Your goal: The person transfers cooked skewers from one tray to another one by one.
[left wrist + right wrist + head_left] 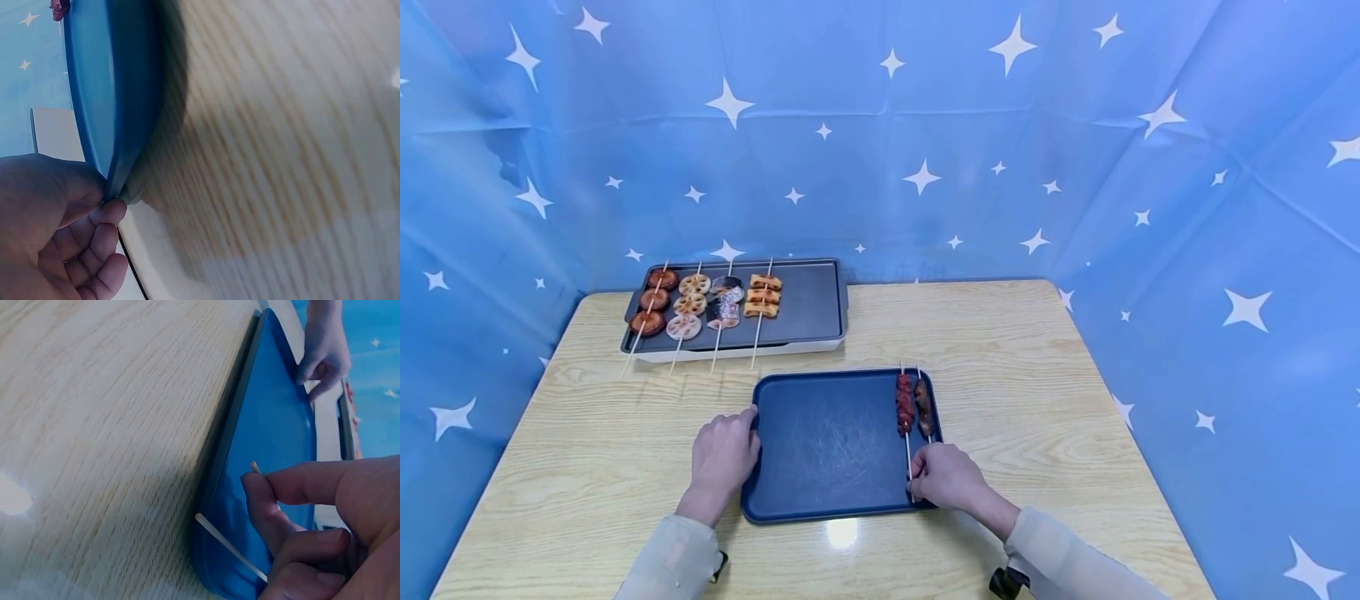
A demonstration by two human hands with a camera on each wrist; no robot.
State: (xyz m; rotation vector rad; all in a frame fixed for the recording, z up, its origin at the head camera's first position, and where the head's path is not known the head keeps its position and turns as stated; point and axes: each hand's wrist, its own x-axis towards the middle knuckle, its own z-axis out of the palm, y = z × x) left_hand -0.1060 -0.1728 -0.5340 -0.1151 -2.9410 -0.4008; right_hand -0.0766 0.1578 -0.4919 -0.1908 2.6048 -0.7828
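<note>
Red meat skewer (905, 404) lies near the right end of a dark blue rectangular tray (827, 442), its pointed tip reaching past the far rim; the thumb and index finger of the right hand (951, 477) pinch its stick low down, near the close edge. Just to its right, along the tray's right side, lies a brown meat skewer (923, 408), its stick running down under that hand. The left hand (722, 450) has thumb and index finger clamped on the tray's left rim, the other fingers curled beneath, as the left wrist view shows. Fine pale scratches cover the middle of the tray floor. Everything stands on a light wood-grain table (1052, 358), its streaks running clear and yellowish, with a bright patch of reflected light (842, 532) just below the tray's near edge. Farther back on the left, near the wall side, sits a dark griddle (808, 292) with a white base, carrying skewers of brown rounds (655, 299), lotus root slices (689, 304), dark-skinned fish pieces (723, 312) and golden scored squares (762, 297), sticks jutting over its front; its right portion is bare. Around the table hangs creased blue cloth (850, 175) printed with white four-pointed stars, large and small.
</note>
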